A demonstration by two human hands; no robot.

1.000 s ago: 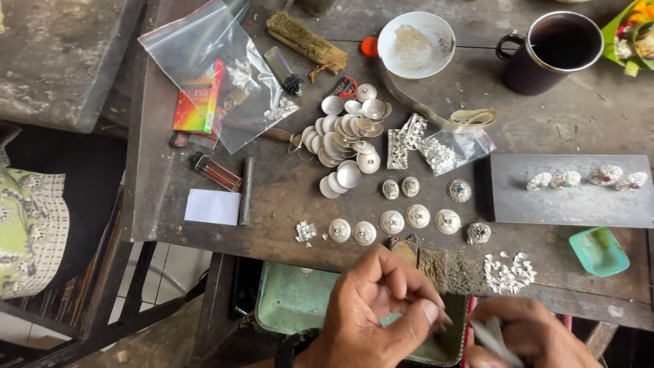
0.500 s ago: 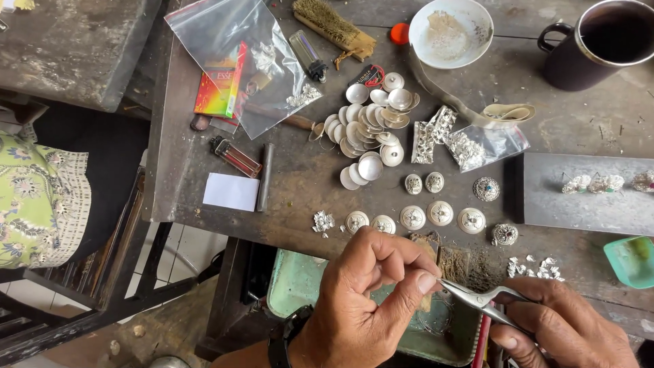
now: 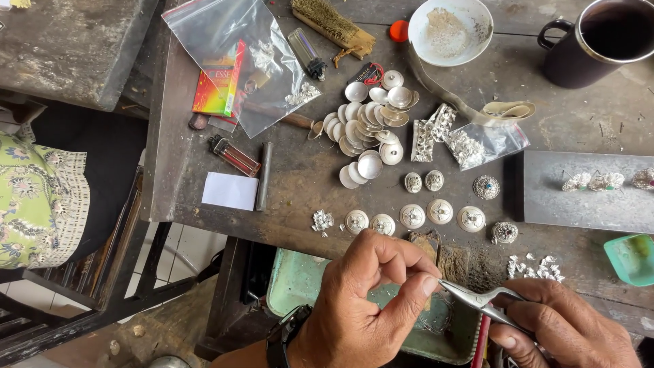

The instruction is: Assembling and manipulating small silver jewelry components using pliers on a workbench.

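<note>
My left hand [image 3: 371,300] is at the bottom centre, thumb and forefinger pinched together on something too small to make out. My right hand [image 3: 562,327] at the bottom right holds metal tweezers [image 3: 480,300] whose tips meet the left fingertips. Both hands hover over a pale green tray [image 3: 300,283] below the bench edge. Just beyond them, a row of round silver domed pieces [image 3: 412,216] lies on the dark workbench [image 3: 293,180]. A heap of plain silver discs [image 3: 371,123] sits further back.
A clear plastic bag [image 3: 238,54] with a colourful box lies at the back left, beside a brush [image 3: 334,27], lighter [image 3: 234,155] and white paper [image 3: 230,191]. A white bowl [image 3: 446,31], dark mug [image 3: 599,41], grey slab [image 3: 586,194] and small green dish [image 3: 630,259] stand to the right.
The view has shifted so the bench appears further right and lower. My hands have risen into view, and the tweezers now meet the left fingertips.
</note>
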